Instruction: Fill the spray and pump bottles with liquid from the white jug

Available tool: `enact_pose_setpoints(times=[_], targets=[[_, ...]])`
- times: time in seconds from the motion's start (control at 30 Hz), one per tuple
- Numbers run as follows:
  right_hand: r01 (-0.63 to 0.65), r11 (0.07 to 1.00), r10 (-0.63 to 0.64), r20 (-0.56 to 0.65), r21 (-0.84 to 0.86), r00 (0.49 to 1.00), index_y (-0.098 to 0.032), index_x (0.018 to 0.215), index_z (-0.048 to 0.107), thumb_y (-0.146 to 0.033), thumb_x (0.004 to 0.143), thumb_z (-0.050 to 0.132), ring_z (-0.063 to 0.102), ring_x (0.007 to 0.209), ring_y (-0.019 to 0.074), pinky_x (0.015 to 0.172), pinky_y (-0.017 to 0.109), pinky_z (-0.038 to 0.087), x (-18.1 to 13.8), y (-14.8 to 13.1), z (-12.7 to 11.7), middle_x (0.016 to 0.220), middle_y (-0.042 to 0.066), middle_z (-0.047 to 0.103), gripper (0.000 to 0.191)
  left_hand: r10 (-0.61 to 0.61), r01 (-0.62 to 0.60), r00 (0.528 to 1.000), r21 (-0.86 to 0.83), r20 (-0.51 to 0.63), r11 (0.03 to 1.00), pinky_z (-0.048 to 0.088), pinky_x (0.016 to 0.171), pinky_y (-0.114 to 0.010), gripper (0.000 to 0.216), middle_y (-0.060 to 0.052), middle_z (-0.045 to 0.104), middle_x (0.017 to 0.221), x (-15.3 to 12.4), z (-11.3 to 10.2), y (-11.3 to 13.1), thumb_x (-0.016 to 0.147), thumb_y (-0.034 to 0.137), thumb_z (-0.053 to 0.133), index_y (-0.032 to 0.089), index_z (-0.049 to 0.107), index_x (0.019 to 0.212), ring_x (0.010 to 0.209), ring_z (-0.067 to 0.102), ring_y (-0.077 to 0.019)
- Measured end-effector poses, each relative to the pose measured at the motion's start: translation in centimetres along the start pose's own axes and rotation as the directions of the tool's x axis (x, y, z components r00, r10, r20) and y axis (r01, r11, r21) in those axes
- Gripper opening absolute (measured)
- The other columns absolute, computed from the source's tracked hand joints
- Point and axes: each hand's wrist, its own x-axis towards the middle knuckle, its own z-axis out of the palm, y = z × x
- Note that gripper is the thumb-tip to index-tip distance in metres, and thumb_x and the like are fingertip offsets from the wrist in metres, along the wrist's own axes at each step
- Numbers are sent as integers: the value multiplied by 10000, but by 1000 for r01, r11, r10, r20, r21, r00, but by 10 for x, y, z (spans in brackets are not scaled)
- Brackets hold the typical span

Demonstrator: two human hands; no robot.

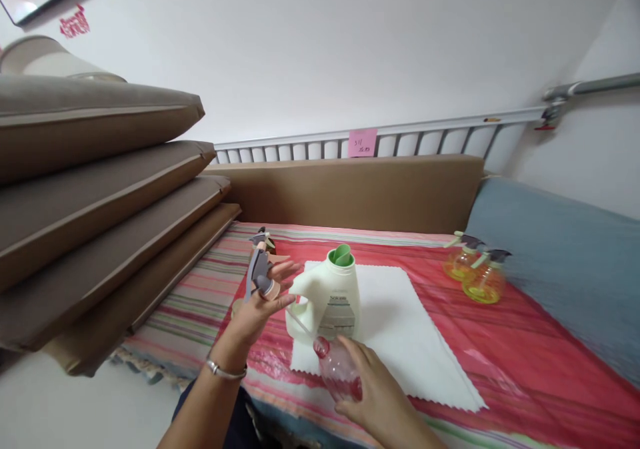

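Note:
My left hand [260,306] grips a grey spray-trigger head [260,270], lifted up, with its thin tube trailing down toward the mouth of a clear bottle. My right hand [377,396] wraps round that small clear bottle [337,369], which holds a little red liquid and lies tilted on a white cloth [410,329]. Just behind the hands a cream detergent jug [333,296] with an open green spout stands upright on the cloth.
A red striped cover [500,342] lies under everything. Two small yellow spray bottles [475,276] stand at the right. Stacked brown cushions [100,202] rise at the left, a brown backrest [350,189] behind, a blue-grey cushion [560,262] at far right.

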Motion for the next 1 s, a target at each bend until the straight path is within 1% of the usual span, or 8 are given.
enact_pose_setpoints(times=[0.13,0.27,0.4,0.53,0.6,0.67,0.73,1.0], targets=[[10,999,-9,-20,42,1000,-158,1348,363,-152,536,583,381,1276,244,1077,365,294,0,-9,-2,1374,107,430,842,-33,32,998,25,57,999,322,1041,-463,524,-89,551,1303,-3,17,-10,703,242,742,274,567,1195,1259,440,-299],[28,994,-18,-90,109,996,-155,1323,354,-145,542,604,406,1256,254,1066,396,305,2,-26,-10,1347,129,450,819,-118,115,979,24,165,993,337,1016,-440,652,-89,567,1277,-12,40,-26,651,218,783,294,522,1244,1239,460,-290],[22,985,2,-140,170,990,-166,1292,357,-142,547,603,435,1229,268,1037,415,337,0,-34,-17,1313,140,470,785,-262,247,942,96,209,964,419,908,-387,618,-115,618,1187,-21,52,-29,556,241,839,233,630,1138,1098,553,-314],[12,983,18,-164,181,986,-170,1289,367,-146,543,607,430,1233,284,1037,440,333,-5,-35,-22,1308,138,472,784,-254,246,953,65,163,967,437,853,-340,496,-110,652,1102,-23,55,-22,634,341,784,200,663,1095,1015,577,-282],[12,984,19,-170,180,985,-164,1290,377,-143,541,604,431,1233,287,1040,443,330,-6,-35,-24,1304,137,478,783,-233,228,966,53,114,972,432,851,-321,385,-97,658,1091,-24,55,-21,700,354,729,204,682,1051,1024,568,-265],[17,982,16,-171,188,985,-162,1294,381,-138,534,603,437,1229,289,1040,444,334,-7,-36,-25,1300,135,485,792,-224,223,973,34,60,974,435,828,-311,329,-84,684,1004,-25,55,-22,699,344,730,199,702,992,959,585,-244],[27,980,9,-181,196,983,-170,1292,385,-136,527,605,442,1225,291,1040,448,334,-7,-37,-26,1297,129,492,797,-221,221,975,-1,17,975,439,794,-304,313,-73,698,910,-27,55,-25,669,341,754,190,717,941,878,596,-223],[25,953,47,-229,303,972,-189,1235,455,-181,545,630,506,1162,283,998,422,392,-11,-43,-20,1248,118,546,712,-227,203,969,-207,-100,957,417,750,-294,339,-66,686,806,-29,59,-33,668,362,759,159,708,935,778,584,-181]])
